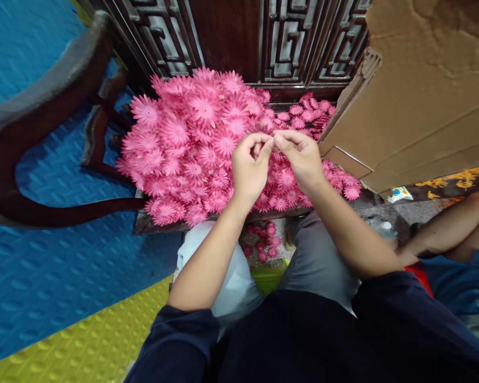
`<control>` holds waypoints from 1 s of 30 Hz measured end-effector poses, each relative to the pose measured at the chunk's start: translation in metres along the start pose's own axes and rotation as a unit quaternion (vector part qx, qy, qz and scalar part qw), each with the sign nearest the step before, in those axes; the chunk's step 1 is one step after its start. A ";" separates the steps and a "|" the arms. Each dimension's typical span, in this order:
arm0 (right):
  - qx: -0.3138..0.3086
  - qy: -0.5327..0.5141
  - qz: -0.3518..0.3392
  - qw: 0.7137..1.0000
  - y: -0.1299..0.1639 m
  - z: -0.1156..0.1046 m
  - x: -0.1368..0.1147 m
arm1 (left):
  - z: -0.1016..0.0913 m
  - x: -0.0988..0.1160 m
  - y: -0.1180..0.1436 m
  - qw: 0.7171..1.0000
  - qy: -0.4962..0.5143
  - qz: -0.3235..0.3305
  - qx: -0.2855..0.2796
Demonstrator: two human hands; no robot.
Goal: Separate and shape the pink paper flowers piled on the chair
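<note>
My left hand [249, 167] and my right hand [302, 158] meet at their fingertips, both closed in a pinch. A darker pink artificial flower [261, 127] shows just beyond the fingers, apparently held between them; the fingers cover part of it. Beneath and to the left lies a big heap of pink artificial flowers [205, 110] on a dark wooden bench [163, 227]. Smaller pink blossoms [309, 114] are spread behind my right hand, and others lie beside its wrist.
A large cardboard box [427, 90] stands at the right. The bench's curved wooden armrest [0, 175] is at the left, over blue matting [75, 255]. Several fallen flowers [262, 246] lie on the floor between my knees. Another person's arm [447, 226] rests at the right.
</note>
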State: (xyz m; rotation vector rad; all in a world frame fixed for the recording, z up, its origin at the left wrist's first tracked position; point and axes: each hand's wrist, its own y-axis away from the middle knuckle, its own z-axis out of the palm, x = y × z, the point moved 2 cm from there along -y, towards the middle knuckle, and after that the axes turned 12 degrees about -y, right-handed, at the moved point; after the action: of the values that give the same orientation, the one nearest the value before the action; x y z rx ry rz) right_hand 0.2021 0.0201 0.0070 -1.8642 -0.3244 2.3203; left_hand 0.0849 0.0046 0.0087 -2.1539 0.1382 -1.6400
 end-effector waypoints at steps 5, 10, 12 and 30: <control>0.024 -0.028 0.006 0.999 0.000 -0.001 0.001 | 0.000 0.000 0.000 1.000 0.002 -0.001 0.005; 0.001 -0.037 0.029 0.999 -0.002 -0.005 0.007 | -0.002 0.000 0.000 0.999 -0.007 0.003 0.036; -0.006 -0.052 0.061 0.997 -0.003 -0.008 0.011 | -0.003 0.000 0.000 0.998 -0.026 0.008 0.050; 0.022 -0.182 0.154 0.971 0.001 -0.002 0.002 | -0.007 0.009 0.004 0.982 -0.123 0.111 0.090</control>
State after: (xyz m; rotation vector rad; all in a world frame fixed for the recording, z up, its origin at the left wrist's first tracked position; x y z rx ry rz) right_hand 0.2038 0.0197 0.0044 -1.5536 -0.0199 2.8527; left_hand 0.0822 -0.0043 0.0167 -2.0967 0.1433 -1.2045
